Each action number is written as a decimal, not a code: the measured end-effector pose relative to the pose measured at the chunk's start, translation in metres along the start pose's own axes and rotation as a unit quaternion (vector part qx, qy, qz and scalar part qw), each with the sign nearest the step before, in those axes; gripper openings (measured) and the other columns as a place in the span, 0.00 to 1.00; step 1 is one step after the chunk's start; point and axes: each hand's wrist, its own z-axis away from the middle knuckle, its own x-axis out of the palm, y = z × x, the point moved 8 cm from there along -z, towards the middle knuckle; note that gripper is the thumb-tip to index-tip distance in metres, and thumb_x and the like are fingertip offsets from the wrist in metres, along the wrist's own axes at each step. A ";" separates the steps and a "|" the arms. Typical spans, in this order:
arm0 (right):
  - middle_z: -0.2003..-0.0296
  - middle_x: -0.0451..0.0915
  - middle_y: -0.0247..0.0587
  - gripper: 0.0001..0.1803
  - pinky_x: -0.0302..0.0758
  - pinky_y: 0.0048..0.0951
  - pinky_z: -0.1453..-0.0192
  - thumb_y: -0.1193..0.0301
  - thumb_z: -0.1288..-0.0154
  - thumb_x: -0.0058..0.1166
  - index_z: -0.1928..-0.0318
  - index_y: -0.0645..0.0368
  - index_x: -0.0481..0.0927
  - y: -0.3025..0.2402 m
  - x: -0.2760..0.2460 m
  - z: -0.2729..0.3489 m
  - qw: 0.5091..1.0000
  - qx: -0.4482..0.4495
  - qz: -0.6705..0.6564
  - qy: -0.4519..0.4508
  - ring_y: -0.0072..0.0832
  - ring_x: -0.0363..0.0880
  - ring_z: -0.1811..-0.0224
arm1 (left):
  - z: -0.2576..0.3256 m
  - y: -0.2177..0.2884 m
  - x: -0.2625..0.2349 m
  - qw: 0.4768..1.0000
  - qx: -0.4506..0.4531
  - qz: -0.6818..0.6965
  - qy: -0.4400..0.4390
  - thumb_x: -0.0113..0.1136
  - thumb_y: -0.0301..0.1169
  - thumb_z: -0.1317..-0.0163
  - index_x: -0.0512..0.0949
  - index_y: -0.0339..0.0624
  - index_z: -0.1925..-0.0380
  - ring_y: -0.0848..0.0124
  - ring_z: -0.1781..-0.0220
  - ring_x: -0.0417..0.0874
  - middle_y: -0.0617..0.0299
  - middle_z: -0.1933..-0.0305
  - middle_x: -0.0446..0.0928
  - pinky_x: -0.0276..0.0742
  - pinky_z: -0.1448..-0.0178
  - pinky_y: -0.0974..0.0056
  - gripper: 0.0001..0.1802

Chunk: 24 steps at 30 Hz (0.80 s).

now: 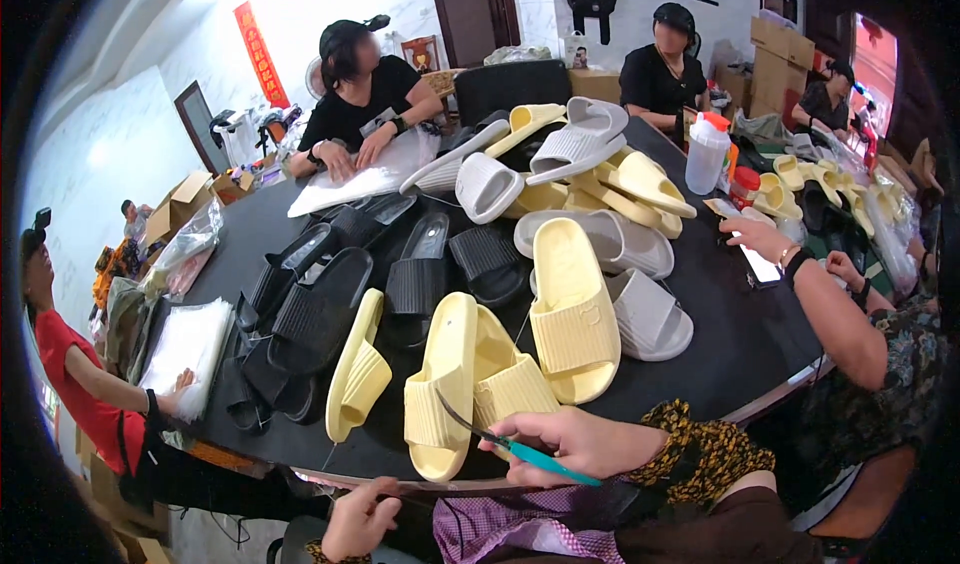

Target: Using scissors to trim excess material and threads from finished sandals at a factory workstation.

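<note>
My right hand is closed round a teal-handled tool with a thin, curved dark metal tip. The tip lies over a pale yellow slide sandal at the table's near edge. Low in the view, my left hand has its fingers curled together; whatever they may hold does not show. Between and beyond my hands lie more yellow slides, one tipped on its side. Black slides are grouped to the left, grey ones to the right. A purple checked cloth covers my lap.
A mixed pile of yellow and grey slides rises mid-table. Co-workers sit around: one at far left handles clear plastic bags, one opposite handles plastic sheets. On the right, a hand touches a phone near a plastic bottle.
</note>
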 end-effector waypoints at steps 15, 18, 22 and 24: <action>0.75 0.71 0.27 0.19 0.65 0.17 0.72 0.73 0.36 0.52 0.46 0.65 0.68 0.019 -0.040 -0.037 0.995 -0.029 0.056 0.072 0.11 0.66 0.75 | -0.024 0.001 0.028 0.980 -0.016 0.188 0.057 0.45 0.24 0.35 0.55 0.27 0.38 0.70 0.80 0.77 0.51 0.69 0.76 0.74 0.75 0.69 0.26; 0.76 0.73 0.30 0.21 0.66 0.18 0.74 0.69 0.37 0.55 0.46 0.65 0.68 0.035 -0.042 -0.040 0.992 -0.074 0.060 0.084 0.13 0.68 0.78 | -0.032 0.001 0.041 0.969 -0.006 0.239 0.062 0.45 0.24 0.35 0.55 0.26 0.38 0.68 0.81 0.77 0.49 0.69 0.76 0.74 0.77 0.67 0.26; 0.71 0.76 0.31 0.22 0.69 0.17 0.74 0.68 0.37 0.54 0.45 0.62 0.67 0.051 -0.048 -0.037 0.989 -0.029 -0.124 0.078 0.14 0.70 0.77 | -0.045 0.002 0.053 0.896 -0.045 0.436 0.074 0.44 0.27 0.34 0.54 0.26 0.39 0.65 0.83 0.76 0.44 0.70 0.76 0.73 0.79 0.65 0.26; 0.67 0.75 0.32 0.22 0.72 0.17 0.72 0.70 0.37 0.52 0.45 0.61 0.66 0.049 -0.051 -0.034 0.981 -0.005 -0.173 0.087 0.15 0.72 0.72 | -0.050 0.000 0.059 0.862 -0.077 0.495 0.071 0.44 0.33 0.33 0.59 0.26 0.43 0.64 0.83 0.75 0.43 0.71 0.77 0.74 0.78 0.64 0.24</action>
